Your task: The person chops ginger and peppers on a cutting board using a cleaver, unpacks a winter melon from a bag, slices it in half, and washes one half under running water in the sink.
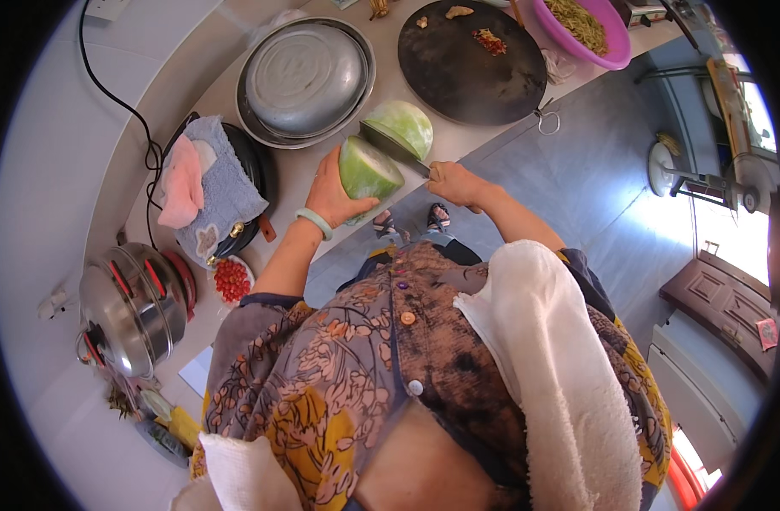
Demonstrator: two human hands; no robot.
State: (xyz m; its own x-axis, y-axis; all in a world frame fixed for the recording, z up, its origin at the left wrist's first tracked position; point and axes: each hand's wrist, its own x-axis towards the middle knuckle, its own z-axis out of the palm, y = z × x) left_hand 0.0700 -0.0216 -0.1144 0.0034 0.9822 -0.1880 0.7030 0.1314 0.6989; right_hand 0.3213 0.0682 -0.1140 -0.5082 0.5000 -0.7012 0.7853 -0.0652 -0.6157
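Observation:
My left hand (pixel 340 188) grips a cut piece of green-skinned gourd, perhaps winter melon (pixel 369 171), with its pale cut face turned up and to the right. My right hand (pixel 455 184) holds a knife (pixel 393 145) by its handle. The dark blade lies between that piece and a second piece of the gourd (pixel 404 124), against the second piece's pale cut face. Both pieces are over the light countertop near its front edge. How deep the blade reaches is hidden.
A round dark chopping board (pixel 473 83) with chopped bits lies beyond, beside a pink basin (pixel 610 48) of shredded greens. Metal basins (pixel 307 80) stand at the back left. Further left are a cloth-covered black cooker (pixel 249 160), a bowl of red fruits (pixel 232 281) and a steel steamer pot (pixel 134 313).

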